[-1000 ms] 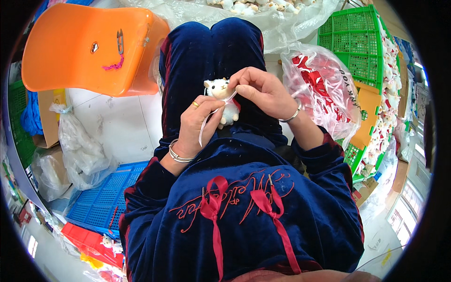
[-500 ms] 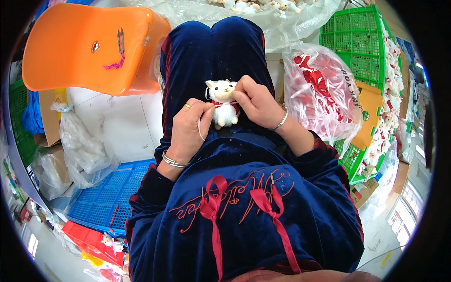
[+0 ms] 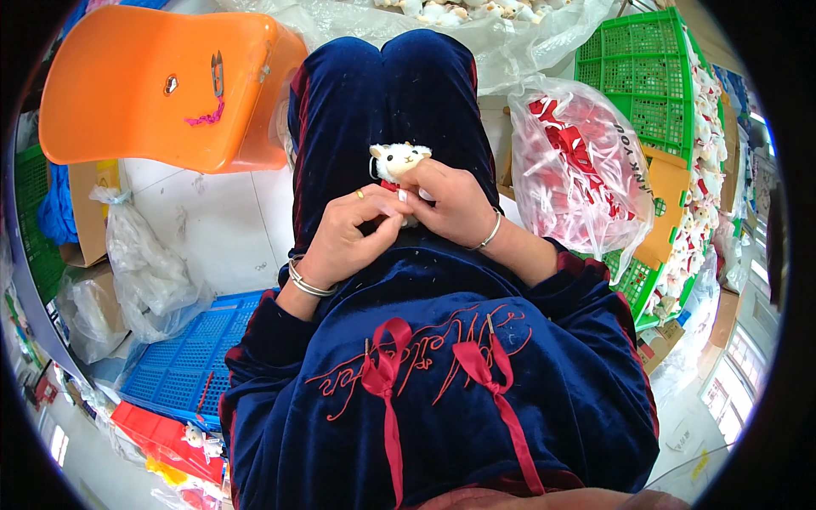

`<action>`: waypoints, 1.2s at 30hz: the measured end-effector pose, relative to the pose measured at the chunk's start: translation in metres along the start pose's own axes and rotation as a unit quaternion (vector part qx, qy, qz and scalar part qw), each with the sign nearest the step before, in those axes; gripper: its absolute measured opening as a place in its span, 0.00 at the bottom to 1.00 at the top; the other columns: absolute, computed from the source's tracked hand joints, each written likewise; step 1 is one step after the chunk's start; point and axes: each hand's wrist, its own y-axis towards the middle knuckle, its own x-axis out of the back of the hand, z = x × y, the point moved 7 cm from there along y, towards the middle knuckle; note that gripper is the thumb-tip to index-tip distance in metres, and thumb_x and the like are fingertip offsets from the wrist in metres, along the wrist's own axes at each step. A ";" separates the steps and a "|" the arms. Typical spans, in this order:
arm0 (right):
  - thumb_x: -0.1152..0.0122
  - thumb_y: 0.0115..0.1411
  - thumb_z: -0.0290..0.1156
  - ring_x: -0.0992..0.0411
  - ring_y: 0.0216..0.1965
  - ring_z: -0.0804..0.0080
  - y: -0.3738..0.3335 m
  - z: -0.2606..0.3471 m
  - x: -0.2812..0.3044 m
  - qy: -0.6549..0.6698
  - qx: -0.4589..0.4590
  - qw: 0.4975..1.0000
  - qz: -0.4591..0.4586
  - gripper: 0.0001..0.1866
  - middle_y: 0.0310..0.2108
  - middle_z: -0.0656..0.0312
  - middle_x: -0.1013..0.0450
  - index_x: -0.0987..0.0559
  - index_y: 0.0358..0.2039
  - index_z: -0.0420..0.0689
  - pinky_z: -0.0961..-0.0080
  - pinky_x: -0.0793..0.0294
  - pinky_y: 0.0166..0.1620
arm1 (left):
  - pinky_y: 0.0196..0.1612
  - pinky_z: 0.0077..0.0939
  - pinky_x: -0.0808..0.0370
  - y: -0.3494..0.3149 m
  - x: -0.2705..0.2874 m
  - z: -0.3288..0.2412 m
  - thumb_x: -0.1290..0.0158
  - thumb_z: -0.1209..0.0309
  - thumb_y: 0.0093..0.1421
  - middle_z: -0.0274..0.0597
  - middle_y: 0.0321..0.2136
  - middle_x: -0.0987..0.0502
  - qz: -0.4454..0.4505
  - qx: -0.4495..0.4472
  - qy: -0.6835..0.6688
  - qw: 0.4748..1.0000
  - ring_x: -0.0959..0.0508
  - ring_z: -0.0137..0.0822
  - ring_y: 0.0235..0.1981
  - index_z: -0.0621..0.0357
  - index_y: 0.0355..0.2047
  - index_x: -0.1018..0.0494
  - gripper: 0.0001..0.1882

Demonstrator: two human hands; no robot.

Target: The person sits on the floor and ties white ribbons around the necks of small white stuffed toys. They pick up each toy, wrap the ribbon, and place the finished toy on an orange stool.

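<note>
A small white plush toy animal [image 3: 393, 160] with dark eyes and a bit of red cloth [image 3: 389, 185] at its neck sits upright on my lap. My left hand [image 3: 355, 229], with a gold ring and a silver bangle, is closed at the toy's chest, its thumb and index finger pressed together. From the other side my right hand [image 3: 450, 202] curls over the toy's neck and chest, fingertips meeting those of the left. Most of the toy's body is hidden behind both hands. The thin white ribbon is too covered to make out.
An orange chair [image 3: 144, 93] at the left bears thread snips [image 3: 218, 75] and pink thread. To the right are a clear bag [image 3: 578, 161] of red and white pieces and a green crate [image 3: 633, 81]. A blue crate [image 3: 191, 348] stands at the lower left, plush toys [image 3: 450, 12] beyond my knees.
My hands have come together in front of the toy, which they now cover more. Before, a thin white ribbon was stretched between my fingers across its chest.
</note>
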 end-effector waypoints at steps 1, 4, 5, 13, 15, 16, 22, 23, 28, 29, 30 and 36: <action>0.33 0.59 0.30 0.22 0.31 0.55 -0.001 0.000 0.000 0.005 0.007 1.000 -0.009 0.09 0.32 0.55 0.24 0.21 0.39 0.44 0.63 0.23 0.33 | 0.42 0.23 0.22 -0.001 0.001 0.001 0.45 0.80 0.63 0.46 0.39 0.18 0.027 0.032 -0.014 0.999 0.19 0.32 0.37 0.65 0.43 0.17 0.10; 0.33 0.58 0.29 0.22 0.30 0.55 -0.004 0.000 0.001 0.014 0.018 0.999 -0.026 0.09 0.32 0.55 0.25 0.21 0.39 0.43 0.64 0.23 0.33 | 0.37 0.18 0.25 0.000 0.005 0.007 0.47 0.75 0.67 0.43 0.37 0.17 0.002 0.099 -0.182 0.978 0.21 0.28 0.31 0.68 0.41 0.18 0.10; 0.32 0.58 0.28 0.23 0.30 0.55 -0.004 0.000 0.001 0.014 0.017 0.999 -0.023 0.09 0.31 0.55 0.25 0.21 0.39 0.43 0.65 0.23 0.32 | 0.36 0.16 0.25 -0.001 0.005 0.011 0.48 0.72 0.69 0.42 0.37 0.17 -0.008 0.130 -0.222 0.966 0.21 0.26 0.30 0.69 0.40 0.18 0.12; 0.31 0.56 0.24 0.23 0.28 0.63 -0.005 -0.001 0.003 0.025 0.003 0.999 -0.027 0.09 0.31 0.56 0.26 0.22 0.37 0.41 0.71 0.24 0.31 | 0.36 0.13 0.25 -0.001 0.001 0.022 0.41 0.73 0.68 0.36 0.32 0.17 -0.039 0.240 -0.201 0.949 0.21 0.20 0.31 0.65 0.48 0.24 0.11; 0.31 0.56 0.24 0.24 0.26 0.65 -0.006 -0.002 0.002 0.024 0.003 0.999 -0.024 0.09 0.30 0.57 0.26 0.22 0.38 0.41 0.72 0.25 0.30 | 0.36 0.15 0.22 0.002 0.002 0.018 0.42 0.72 0.68 0.38 0.32 0.17 -0.031 0.246 -0.174 0.953 0.19 0.22 0.31 0.66 0.44 0.24 0.09; 0.31 0.57 0.25 0.23 0.27 0.63 -0.005 -0.001 0.002 0.028 0.002 0.999 -0.030 0.09 0.31 0.56 0.26 0.21 0.38 0.42 0.70 0.24 0.30 | 0.37 0.16 0.21 0.002 0.002 0.018 0.43 0.72 0.68 0.39 0.31 0.17 -0.028 0.249 -0.160 0.955 0.18 0.23 0.32 0.67 0.42 0.23 0.09; 0.33 0.58 0.27 0.22 0.29 0.57 -0.005 0.002 0.004 0.027 -0.002 0.999 -0.030 0.10 0.33 0.55 0.24 0.20 0.41 0.43 0.66 0.22 0.32 | 0.35 0.16 0.23 0.002 0.000 0.016 0.43 0.71 0.68 0.36 0.30 0.19 -0.034 0.238 -0.113 0.964 0.20 0.22 0.29 0.66 0.40 0.21 0.09; 0.33 0.58 0.26 0.22 0.29 0.57 -0.005 0.002 0.004 0.027 -0.003 0.999 -0.030 0.10 0.33 0.55 0.24 0.20 0.41 0.43 0.66 0.22 0.32 | 0.35 0.16 0.23 0.002 -0.001 0.017 0.43 0.71 0.68 0.35 0.30 0.19 -0.032 0.225 -0.124 0.966 0.20 0.22 0.30 0.66 0.40 0.21 0.08; 0.34 0.59 0.26 0.22 0.29 0.58 -0.003 0.005 0.006 0.032 -0.012 0.999 -0.039 0.08 0.33 0.54 0.24 0.20 0.40 0.41 0.67 0.23 0.33 | 0.35 0.16 0.24 0.002 -0.001 0.017 0.43 0.72 0.69 0.35 0.32 0.21 -0.038 0.172 -0.105 0.979 0.21 0.23 0.31 0.67 0.41 0.20 0.09; 0.34 0.59 0.25 0.22 0.29 0.60 -0.003 0.004 0.007 0.031 -0.013 0.999 -0.036 0.08 0.33 0.54 0.24 0.20 0.39 0.40 0.69 0.23 0.33 | 0.35 0.16 0.24 0.002 0.000 0.016 0.43 0.72 0.69 0.35 0.33 0.21 -0.040 0.169 -0.103 0.979 0.22 0.23 0.31 0.67 0.42 0.19 0.09; 0.34 0.58 0.23 0.22 0.29 0.62 -0.003 0.004 0.007 0.031 -0.014 0.999 -0.033 0.07 0.33 0.53 0.24 0.21 0.38 0.38 0.71 0.24 0.33 | 0.35 0.16 0.24 0.003 0.001 0.015 0.43 0.72 0.69 0.36 0.33 0.21 -0.042 0.166 -0.101 0.980 0.22 0.23 0.31 0.67 0.43 0.19 0.09; 0.34 0.62 0.31 0.22 0.28 0.62 -0.003 0.001 0.016 0.091 -0.042 0.995 0.006 0.09 0.30 0.55 0.23 0.19 0.38 0.39 0.71 0.25 0.32 | 0.35 0.17 0.24 0.006 -0.001 0.017 0.42 0.74 0.67 0.37 0.34 0.20 -0.073 0.145 -0.058 0.985 0.21 0.24 0.31 0.65 0.44 0.17 0.09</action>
